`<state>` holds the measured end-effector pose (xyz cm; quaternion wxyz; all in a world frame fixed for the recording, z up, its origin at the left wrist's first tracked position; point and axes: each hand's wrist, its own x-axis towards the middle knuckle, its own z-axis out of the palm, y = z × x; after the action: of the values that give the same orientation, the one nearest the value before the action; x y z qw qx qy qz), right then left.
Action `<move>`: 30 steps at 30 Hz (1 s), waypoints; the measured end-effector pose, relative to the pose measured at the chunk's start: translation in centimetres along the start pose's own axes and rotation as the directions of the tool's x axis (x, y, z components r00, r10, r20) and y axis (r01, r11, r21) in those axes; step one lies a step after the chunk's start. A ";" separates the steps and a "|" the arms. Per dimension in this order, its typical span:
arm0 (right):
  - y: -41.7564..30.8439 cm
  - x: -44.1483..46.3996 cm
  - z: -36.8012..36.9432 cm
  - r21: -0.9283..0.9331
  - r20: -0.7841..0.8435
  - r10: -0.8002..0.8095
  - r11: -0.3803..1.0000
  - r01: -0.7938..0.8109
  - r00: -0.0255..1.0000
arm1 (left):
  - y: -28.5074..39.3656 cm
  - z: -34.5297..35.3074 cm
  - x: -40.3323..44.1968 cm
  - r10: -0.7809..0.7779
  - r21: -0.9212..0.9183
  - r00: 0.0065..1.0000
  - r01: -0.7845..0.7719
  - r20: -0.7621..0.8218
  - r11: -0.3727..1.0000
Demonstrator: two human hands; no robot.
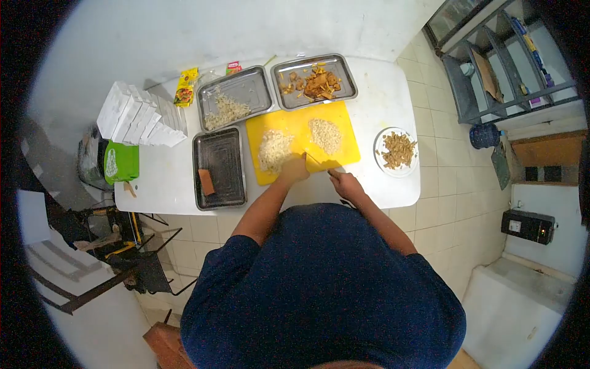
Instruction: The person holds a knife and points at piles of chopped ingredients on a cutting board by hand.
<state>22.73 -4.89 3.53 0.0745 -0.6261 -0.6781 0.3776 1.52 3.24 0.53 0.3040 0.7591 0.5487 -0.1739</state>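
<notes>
A yellow cutting board [350,138] lies on the white table, bearing two heaps of small pale chopped pieces. The larger heap [275,147] is on the left and the smaller heap [324,136] on the right. My right hand [347,186] is closed round the dark handle of a knife [313,159], whose blade points up and left over the board. Close to the blade's tip, my left hand [295,168] rests at the lower edge of the larger heap. Its fingers look curled; whatever they hold, if anything, is hidden.
Behind the board stand a metal tray [268,86] of pale shreds and another tray [353,77] of browned pieces. A dark tray [220,166] holding an orange-brown block is at left. A white plate [379,161] of brown pieces sits right. Stacked white boxes [132,114] occupy the left end.
</notes>
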 end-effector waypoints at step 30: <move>-0.5 1.1 0.7 -0.146 -0.146 -0.066 0.988 0.044 0.987 | -0.3 1.0 -1.7 0.004 0.017 0.996 -0.002 -0.091 1.000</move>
<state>21.68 -4.17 2.90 0.0910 -0.6376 -0.7128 0.2776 0.71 1.44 0.65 0.2726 0.7696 0.5594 -0.1434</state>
